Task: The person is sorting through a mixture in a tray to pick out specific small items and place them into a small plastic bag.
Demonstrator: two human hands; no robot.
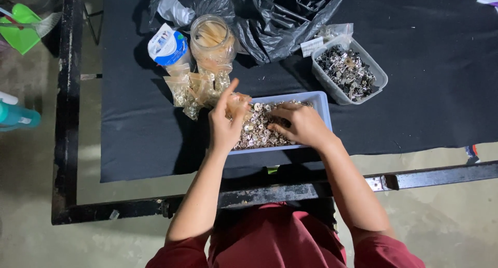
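A shallow pale blue tray (322,105) full of small silvery metal pieces (259,133) lies on a black cloth in front of me. My left hand (224,124) holds a small clear plastic bag (239,104) over the tray's left end, index finger raised. My right hand (303,125) rests on the pile inside the tray, fingers curled into the pieces. Several filled little bags (192,90) lie just left of the tray.
A clear tub of darker metal parts (349,73) stands at the back right. A glass jar of pale sticks (212,36), a blue and white roll (167,46) and a crumpled black plastic bag (275,16) sit behind. A black metal frame (67,102) edges the table.
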